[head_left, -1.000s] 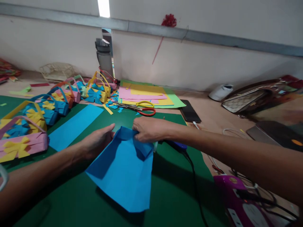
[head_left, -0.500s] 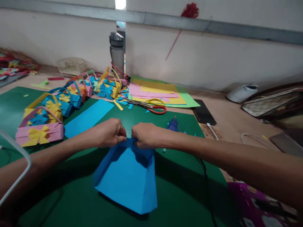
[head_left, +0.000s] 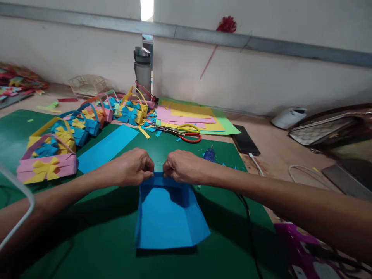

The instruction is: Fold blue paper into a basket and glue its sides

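A creased sheet of blue paper (head_left: 165,221) stands out from the green mat, its far edge folded and its two sides bent up. My left hand (head_left: 132,168) pinches that far edge near its left end. Close beside it, my right hand (head_left: 186,166) pinches the same edge farther right, with a small gap between the two hands. The paper's near edge is free and casts a shadow. Behind my left hand lies a flat blue paper strip (head_left: 107,147). A blue glue gun (head_left: 209,154) is partly hidden behind my right forearm.
Small paper baskets with bows (head_left: 48,168) line the left side. Scissors (head_left: 186,133) lie before stacked coloured sheets (head_left: 192,116). At right are a phone (head_left: 246,140), a cable and a purple packet (head_left: 302,248). A grey bottle (head_left: 143,73) stands by the wall.
The blue paper has swung round, its near edge shifting right and now lying nearly level across the view. Both hands keep their pinch on the far edge.
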The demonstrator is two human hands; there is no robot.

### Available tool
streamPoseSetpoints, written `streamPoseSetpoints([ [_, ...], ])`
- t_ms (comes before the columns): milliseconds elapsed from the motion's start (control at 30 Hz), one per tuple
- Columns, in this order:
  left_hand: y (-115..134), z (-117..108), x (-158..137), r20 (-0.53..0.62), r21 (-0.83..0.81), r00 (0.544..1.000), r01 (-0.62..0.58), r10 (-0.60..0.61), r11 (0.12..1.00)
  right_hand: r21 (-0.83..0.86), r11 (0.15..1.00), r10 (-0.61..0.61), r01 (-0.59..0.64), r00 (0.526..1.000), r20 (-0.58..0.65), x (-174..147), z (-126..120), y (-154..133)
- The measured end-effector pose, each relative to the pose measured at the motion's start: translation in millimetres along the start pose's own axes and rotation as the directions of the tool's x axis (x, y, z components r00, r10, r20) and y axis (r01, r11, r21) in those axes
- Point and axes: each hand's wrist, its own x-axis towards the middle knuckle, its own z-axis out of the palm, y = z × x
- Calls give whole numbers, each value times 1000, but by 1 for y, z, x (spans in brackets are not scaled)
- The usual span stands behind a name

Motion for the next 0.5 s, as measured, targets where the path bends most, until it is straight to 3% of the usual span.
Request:
streamPoseSetpoints([
  [300, -5, -3, -2, 16, -38, 1000, -6, 7, 999, -64, 993, 104, -102, 994, 25, -13, -5, 6],
  [500, -3, -7, -1, -6, 116, 1000, 27, -26, 993, -104, 981, 166, -165, 986, 1, -17, -4, 7],
])
